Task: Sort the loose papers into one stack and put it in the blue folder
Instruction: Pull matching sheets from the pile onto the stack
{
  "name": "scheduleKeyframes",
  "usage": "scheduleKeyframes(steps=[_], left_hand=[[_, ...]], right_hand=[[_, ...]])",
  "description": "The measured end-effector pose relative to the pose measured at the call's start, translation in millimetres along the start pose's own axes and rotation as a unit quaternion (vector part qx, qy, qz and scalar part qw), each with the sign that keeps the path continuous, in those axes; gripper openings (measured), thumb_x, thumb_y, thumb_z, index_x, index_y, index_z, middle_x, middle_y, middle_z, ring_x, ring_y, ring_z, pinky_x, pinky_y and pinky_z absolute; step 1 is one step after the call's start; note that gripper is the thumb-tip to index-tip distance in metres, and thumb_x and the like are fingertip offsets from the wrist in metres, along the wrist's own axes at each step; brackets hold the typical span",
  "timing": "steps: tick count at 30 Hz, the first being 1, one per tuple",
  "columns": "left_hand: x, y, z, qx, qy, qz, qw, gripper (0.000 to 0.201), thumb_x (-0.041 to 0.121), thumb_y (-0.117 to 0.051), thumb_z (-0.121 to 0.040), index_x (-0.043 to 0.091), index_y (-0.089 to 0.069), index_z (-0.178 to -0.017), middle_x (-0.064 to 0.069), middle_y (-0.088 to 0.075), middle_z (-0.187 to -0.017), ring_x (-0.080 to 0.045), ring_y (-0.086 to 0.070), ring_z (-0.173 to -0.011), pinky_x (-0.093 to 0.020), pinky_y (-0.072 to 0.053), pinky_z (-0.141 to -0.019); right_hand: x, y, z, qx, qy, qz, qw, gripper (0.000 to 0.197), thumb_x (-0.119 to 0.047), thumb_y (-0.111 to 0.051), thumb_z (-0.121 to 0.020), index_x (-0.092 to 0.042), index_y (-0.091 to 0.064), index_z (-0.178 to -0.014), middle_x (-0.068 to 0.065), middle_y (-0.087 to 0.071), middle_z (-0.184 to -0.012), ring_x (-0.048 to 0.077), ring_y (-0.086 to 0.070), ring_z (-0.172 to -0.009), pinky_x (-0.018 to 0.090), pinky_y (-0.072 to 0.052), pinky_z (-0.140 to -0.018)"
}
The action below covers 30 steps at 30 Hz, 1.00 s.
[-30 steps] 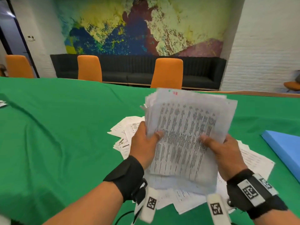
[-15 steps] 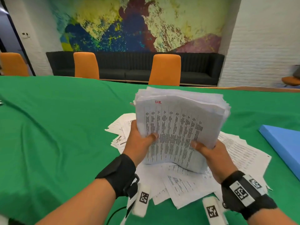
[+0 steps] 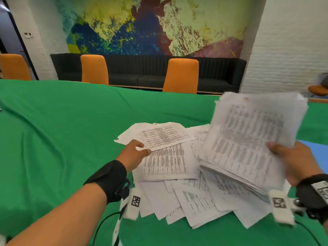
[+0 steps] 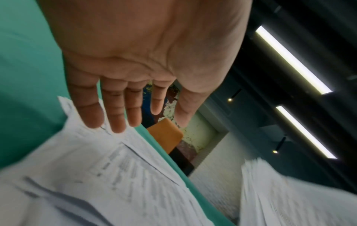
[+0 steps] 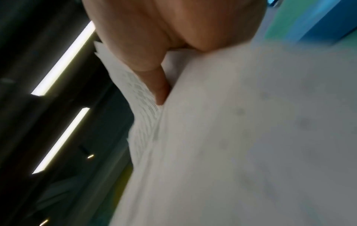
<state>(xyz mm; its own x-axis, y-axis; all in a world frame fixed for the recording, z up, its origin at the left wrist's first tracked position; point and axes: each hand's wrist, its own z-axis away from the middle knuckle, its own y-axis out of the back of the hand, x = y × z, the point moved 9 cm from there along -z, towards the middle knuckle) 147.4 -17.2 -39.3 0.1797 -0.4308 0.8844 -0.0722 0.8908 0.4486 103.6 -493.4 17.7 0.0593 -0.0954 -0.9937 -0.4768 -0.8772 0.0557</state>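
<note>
Stack [image 3: 248, 139] tilted, long axis up-right.

loose papers [image 3: 165, 164]: printed columns, too small to read | stack [image 3: 248, 139]: red mark on top, illegible

We see a table under a green cloth [image 3: 53, 139], creased to the left of the loose papers [image 3: 168, 162]. Those papers lie fanned and overlapping directly on the cloth. Right of them, a blue folder [image 3: 317, 150] lies flat, partly hidden.
</note>
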Motion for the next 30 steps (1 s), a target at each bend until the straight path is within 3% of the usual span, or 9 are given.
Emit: scheduleKeyframes(steps=[3, 4, 7, 13, 17, 22, 24, 27, 30], left_hand=[[-12, 5, -14, 0.017, 0.026, -0.062, 0.998, 0.049, 0.033, -0.068, -0.093, 0.013, -0.051, -0.134, -0.010, -0.056, -0.130, -0.027, -0.058, -0.108, -0.036, -0.050, -0.089], [-14, 6, -19, 0.020, 0.035, -0.072, 0.997, 0.052, 0.032, -0.068, -0.093, 0.012, -0.050, -0.137, -0.011, -0.054, -0.136, -0.028, -0.057, -0.113, -0.036, -0.050, -0.092], [-18, -1, -32, 0.011, 0.062, -0.099, 0.993, 0.063, 0.030, -0.070, -0.091, 0.010, -0.043, -0.144, -0.014, -0.053, -0.142, -0.033, -0.057, -0.120, -0.041, -0.051, -0.099], [-23, -8, -62, 0.027, 0.087, -0.100, 0.991, 0.068, 0.034, -0.068, -0.092, 0.012, -0.037, -0.148, -0.016, -0.053, -0.142, -0.035, -0.060, -0.117, -0.044, -0.054, -0.096], [-27, -4, -82, 0.058, 0.122, -0.052, 0.989, 0.067, 0.038, -0.060, -0.098, 0.004, -0.033, -0.149, -0.017, -0.066, -0.105, -0.026, -0.065, -0.071, -0.028, -0.051, -0.051], [-29, 1, -100, 0.100, 0.142, -0.086, 0.981, 0.052, 0.050, -0.055, -0.098, -0.002, -0.061, -0.095, -0.012, -0.061, -0.070, -0.025, -0.056, -0.055, -0.028, -0.046, -0.053], [-26, 0, -105, 0.102, 0.129, -0.106, 0.981, 0.041, 0.039, -0.055, -0.101, 0.001, -0.061, -0.086, -0.014, -0.064, -0.074, -0.028, -0.060, -0.062, -0.036, -0.051, -0.063], [-22, -3, -105, 0.084, 0.106, -0.128, 0.983, 0.026, 0.013, -0.059, -0.097, -0.006, -0.067, -0.113, -0.023, -0.070, -0.113, -0.038, -0.068, -0.101, -0.030, -0.051, -0.060], [-20, 1, -97, 0.093, 0.068, -0.121, 0.986, 0.030, 0.003, -0.064, -0.089, 0.002, -0.065, -0.119, -0.024, -0.068, -0.117, -0.037, -0.067, -0.091, -0.038, -0.058, -0.066]], right_hand=[[32, 23, -3, -0.013, -0.072, 0.021, 0.997, 0.027, 0.002, -0.059, -0.096, -0.005, -0.061, -0.122, -0.004, -0.078, -0.068, 0.017, -0.074, -0.056, 0.038, -0.062, -0.059], [47, 27, -2, -0.020, -0.100, 0.029, 0.994, 0.027, 0.004, -0.057, -0.097, -0.003, -0.061, -0.122, -0.004, -0.077, -0.062, 0.017, -0.074, -0.052, 0.042, -0.063, -0.065], [84, 28, 4, -0.044, -0.164, 0.044, 0.985, 0.027, 0.002, -0.057, -0.097, 0.004, -0.060, -0.124, 0.008, -0.078, -0.068, 0.036, -0.075, -0.063, 0.052, -0.055, -0.085], [125, 31, 5, -0.057, -0.200, 0.048, 0.977, 0.024, -0.003, -0.061, -0.096, 0.002, -0.062, -0.120, 0.016, -0.079, -0.079, 0.033, -0.077, -0.062, 0.044, -0.062, -0.067], [128, 31, 5, -0.058, -0.192, 0.040, 0.979, 0.020, -0.007, -0.062, -0.096, -0.003, -0.062, -0.117, 0.024, -0.077, -0.098, 0.038, -0.076, -0.069, 0.039, -0.063, -0.051], [136, 32, 3, -0.058, -0.192, 0.048, 0.979, 0.023, -0.010, -0.066, -0.094, -0.007, -0.062, -0.117, 0.022, -0.079, -0.097, 0.045, -0.076, -0.083, 0.062, -0.058, -0.085], [137, 33, 3, -0.052, -0.195, 0.046, 0.978, 0.023, -0.009, -0.066, -0.094, -0.007, -0.063, -0.116, 0.022, -0.079, -0.096, 0.045, -0.076, -0.083, 0.062, -0.058, -0.087], [136, 33, 3, -0.049, -0.193, 0.040, 0.979, 0.022, -0.007, -0.066, -0.094, -0.004, -0.063, -0.116, 0.023, -0.079, -0.097, 0.045, -0.076, -0.083, 0.059, -0.058, -0.086], [137, 33, 3, -0.049, -0.191, 0.038, 0.980, 0.023, -0.008, -0.066, -0.094, -0.005, -0.063, -0.117, 0.021, -0.079, -0.096, 0.044, -0.076, -0.083, 0.060, -0.058, -0.086]])
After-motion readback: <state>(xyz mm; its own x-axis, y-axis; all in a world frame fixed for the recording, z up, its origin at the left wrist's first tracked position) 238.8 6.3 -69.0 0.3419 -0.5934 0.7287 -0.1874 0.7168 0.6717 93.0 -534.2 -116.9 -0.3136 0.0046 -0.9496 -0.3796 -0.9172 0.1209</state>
